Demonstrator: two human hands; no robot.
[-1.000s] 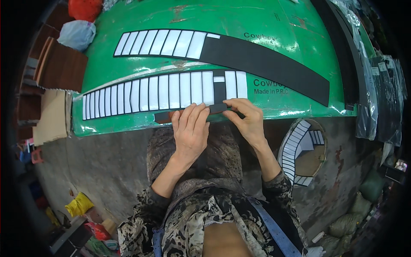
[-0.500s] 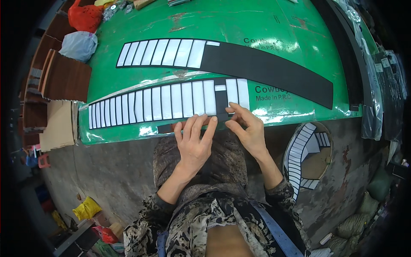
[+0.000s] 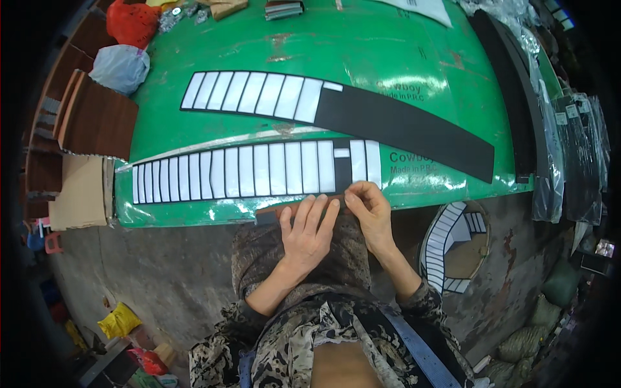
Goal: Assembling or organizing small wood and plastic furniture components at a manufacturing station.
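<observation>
A black strip faced with a row of white panels (image 3: 246, 171) lies along the near edge of the green table. In its bare black gap (image 3: 343, 173) sits a small white tab, with two more white panels to the right. My left hand (image 3: 307, 236) rests at the table edge, fingers stretched out over a brown strip (image 3: 284, 211). Beside it, my right hand (image 3: 373, 216) has thumb and index finger pinched together at the strip's lower edge, below the gap. Whatever lies between those fingertips is too small to make out.
Behind lies a second black strip (image 3: 407, 126), panelled in white on its left half. Stacked brown boards (image 3: 100, 113) and a white bag (image 3: 120, 68) stand at left. A round container (image 3: 479, 255) with panelled strips stands on the floor at right. Long black pieces (image 3: 511, 97) line the table's right side.
My right thumb and index finger have come together from a looser, parted pose and moved closer to the left hand. Both strips appear lower as the view has shifted.
</observation>
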